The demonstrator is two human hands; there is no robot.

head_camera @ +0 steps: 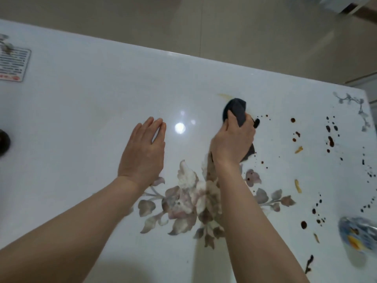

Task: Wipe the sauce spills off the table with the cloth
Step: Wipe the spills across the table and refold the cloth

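Both forearms are bare as far as they show — the left hand (142, 152) and right hand (232, 139) are bare too, with slender fingers.

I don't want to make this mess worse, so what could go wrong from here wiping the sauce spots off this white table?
The bunched cloth in the right hand may smear the dark sauce spots across the glossy table instead of lifting them.
A wide sweep rightward could bump the patterned dish near the table's right edge.
The right forearm could drag through spots close beside it.
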